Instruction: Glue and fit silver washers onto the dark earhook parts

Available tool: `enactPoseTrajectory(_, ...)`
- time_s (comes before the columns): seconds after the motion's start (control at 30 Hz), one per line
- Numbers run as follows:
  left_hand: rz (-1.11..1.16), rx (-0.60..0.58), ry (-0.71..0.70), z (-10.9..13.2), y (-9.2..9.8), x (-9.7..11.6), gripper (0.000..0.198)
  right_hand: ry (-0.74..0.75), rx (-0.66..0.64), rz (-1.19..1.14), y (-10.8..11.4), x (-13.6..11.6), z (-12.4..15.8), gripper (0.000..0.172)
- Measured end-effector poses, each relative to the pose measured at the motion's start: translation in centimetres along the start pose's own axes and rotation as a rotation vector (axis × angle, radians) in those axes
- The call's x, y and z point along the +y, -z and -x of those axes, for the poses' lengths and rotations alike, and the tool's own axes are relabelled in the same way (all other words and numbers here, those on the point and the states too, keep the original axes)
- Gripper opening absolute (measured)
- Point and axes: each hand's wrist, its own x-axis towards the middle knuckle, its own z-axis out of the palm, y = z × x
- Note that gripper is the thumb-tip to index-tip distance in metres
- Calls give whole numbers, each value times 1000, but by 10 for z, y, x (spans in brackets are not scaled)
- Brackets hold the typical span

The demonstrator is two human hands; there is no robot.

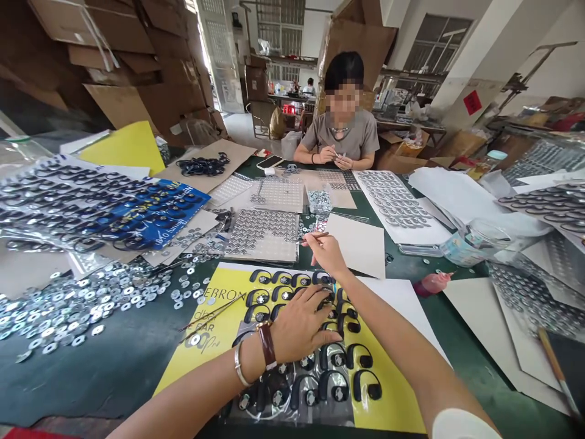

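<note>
Loose metal discs lie scattered well left of left fingers. Left hand: fingers spread, pressed flat on black ear hooks, which sit in rows on yellow card; more hooks below and right of fingertips. Right hand, just beyond left fingertips: thumb and forefinger pinch thin stick, tip pointing left at disc sheet. Judgement: even, light left-hand pressure so rows don't shift; stick low, tip on one disc only.
</note>
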Motion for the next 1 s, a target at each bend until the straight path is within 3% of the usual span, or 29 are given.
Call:
enactPoseTrajectory(0.13, 71, -5, 76, 22, 17, -1, 46, 38, -6, 18, -28, 6, -25, 39)
enactPoseTrajectory(0.23, 208, 56, 237, 38, 27, -14, 37, 46, -6, 11, -28, 0, -25, 38)
enactPoseTrajectory(0.37, 701, 185, 620, 48, 35, -32, 42, 59, -14, -55, -12, -24, 14, 46)
enactPoseTrajectory(0.43, 984, 265, 730, 46, 37, -32, 50, 56, -37, -177, -4, -38, 45, 43)
enactPoseTrajectory(0.57, 1282, 332, 760, 38, 34, -13, 50, 24, -21, -322, 7, -53, 106, 30)
enactPoseTrajectory(0.7, 1354, 229, 749, 36, 27, 7, 42, 55, 23, -314, 19, -45, 143, 24)
enactPoseTrajectory(0.83, 1336, 159, 725, 40, 23, 14, 38, 53, 63, -366, 24, -37, 156, 27)
enactPoseTrajectory(1.0, 1291, 135, 700, 49, 24, 13, 37, 2, 150, -383, 26, -37, 153, 31)
